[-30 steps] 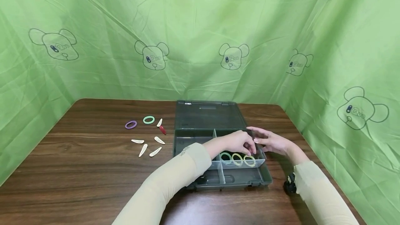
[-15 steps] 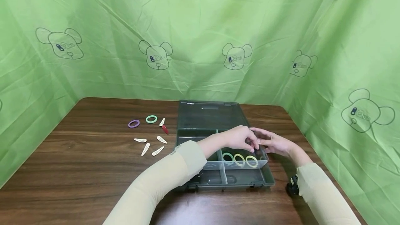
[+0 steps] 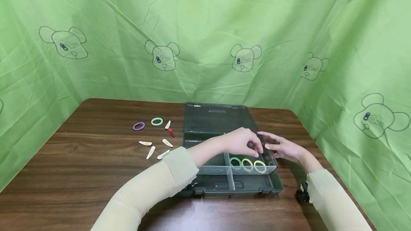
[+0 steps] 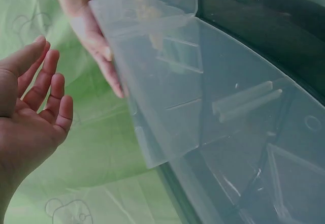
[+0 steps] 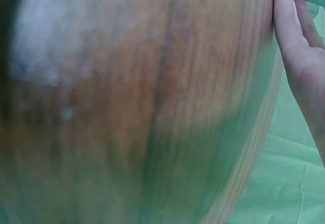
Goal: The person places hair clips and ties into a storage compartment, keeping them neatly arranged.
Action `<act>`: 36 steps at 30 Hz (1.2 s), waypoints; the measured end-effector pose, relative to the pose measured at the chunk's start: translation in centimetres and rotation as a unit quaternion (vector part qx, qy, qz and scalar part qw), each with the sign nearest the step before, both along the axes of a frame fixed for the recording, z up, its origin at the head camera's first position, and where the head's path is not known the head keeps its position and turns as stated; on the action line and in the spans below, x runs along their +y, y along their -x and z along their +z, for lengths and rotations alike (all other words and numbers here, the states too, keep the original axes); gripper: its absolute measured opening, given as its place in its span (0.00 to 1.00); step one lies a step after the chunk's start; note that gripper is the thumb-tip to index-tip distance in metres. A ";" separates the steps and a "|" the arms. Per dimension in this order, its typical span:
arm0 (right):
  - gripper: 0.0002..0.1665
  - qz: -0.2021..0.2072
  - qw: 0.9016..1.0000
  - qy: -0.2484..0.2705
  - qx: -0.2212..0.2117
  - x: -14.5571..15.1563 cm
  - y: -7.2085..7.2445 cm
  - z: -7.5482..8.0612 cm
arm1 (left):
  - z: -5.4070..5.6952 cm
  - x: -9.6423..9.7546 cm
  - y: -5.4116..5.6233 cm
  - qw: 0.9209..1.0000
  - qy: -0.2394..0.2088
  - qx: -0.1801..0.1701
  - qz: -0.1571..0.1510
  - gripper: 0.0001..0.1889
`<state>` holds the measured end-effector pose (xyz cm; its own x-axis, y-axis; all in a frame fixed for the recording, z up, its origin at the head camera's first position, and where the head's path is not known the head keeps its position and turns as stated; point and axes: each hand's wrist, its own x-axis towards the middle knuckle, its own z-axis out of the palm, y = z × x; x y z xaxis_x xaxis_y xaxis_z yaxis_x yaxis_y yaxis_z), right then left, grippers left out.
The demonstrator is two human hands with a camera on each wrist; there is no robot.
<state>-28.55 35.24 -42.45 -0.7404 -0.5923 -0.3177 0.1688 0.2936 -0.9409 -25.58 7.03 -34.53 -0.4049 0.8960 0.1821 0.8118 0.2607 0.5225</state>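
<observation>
Head view forward-down; wrist views close; head, left share box [image 3: 221, 118]

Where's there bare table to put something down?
The table is bare left of the purple ring, out to the edge, and in front of the open box, between the sleeves. It's crowded around the clips, and at the box's right side, where the left hand and right hand are.

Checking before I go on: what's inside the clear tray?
The clear tray holds a green ring and two yellow rings in its right part. The left hand and forearm hide what lies beneath them.
</observation>
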 end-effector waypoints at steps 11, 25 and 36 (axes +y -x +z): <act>0.35 0.003 1.000 0.009 -0.002 0.0 0.2 -0.4 | 1.9 -3.1 -1.3 1.000 -0.013 -0.002 0.001 0.09; 0.36 -0.011 1.000 0.007 -0.006 -0.2 0.0 -0.2 | 3.9 -8.5 -1.8 0.998 -0.032 0.047 0.038 0.11; 0.36 -0.012 1.000 0.021 -0.006 -0.1 -0.1 -0.1 | 2.9 -13.6 -0.9 0.991 -0.112 0.042 0.059 0.10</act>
